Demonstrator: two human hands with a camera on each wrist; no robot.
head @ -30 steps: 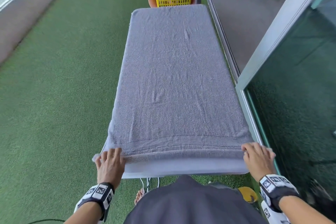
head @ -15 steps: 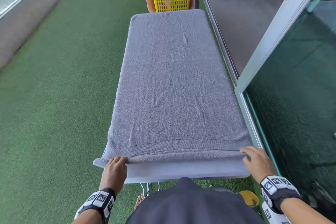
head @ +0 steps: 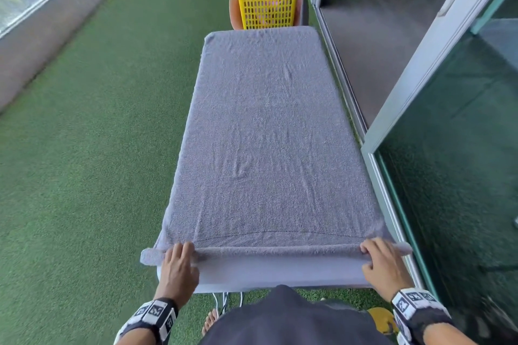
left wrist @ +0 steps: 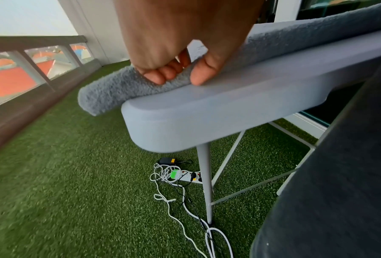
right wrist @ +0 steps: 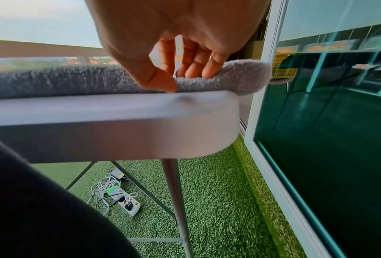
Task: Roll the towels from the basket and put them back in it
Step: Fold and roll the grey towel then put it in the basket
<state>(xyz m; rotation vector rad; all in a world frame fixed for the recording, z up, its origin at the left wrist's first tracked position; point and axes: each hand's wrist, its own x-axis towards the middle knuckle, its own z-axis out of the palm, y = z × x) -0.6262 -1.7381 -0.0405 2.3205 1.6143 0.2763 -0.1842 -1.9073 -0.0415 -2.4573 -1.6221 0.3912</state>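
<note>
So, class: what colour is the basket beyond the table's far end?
Yellow: the basket shows best in the head view.

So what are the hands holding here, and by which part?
Both hold the grey towel by its rolled near edge: the left hand pinches the roll near its left end, the right hand near its right end.

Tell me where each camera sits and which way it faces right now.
Head: worn high, looking down the grey terry towel toward the yellow plastic basket; both hands, wristbands show.
Left wrist: faces past the left hand gripping the roll's end.
Right wrist: faces past the right hand on the other end.
Both wrist views share the white folding table.
</note>
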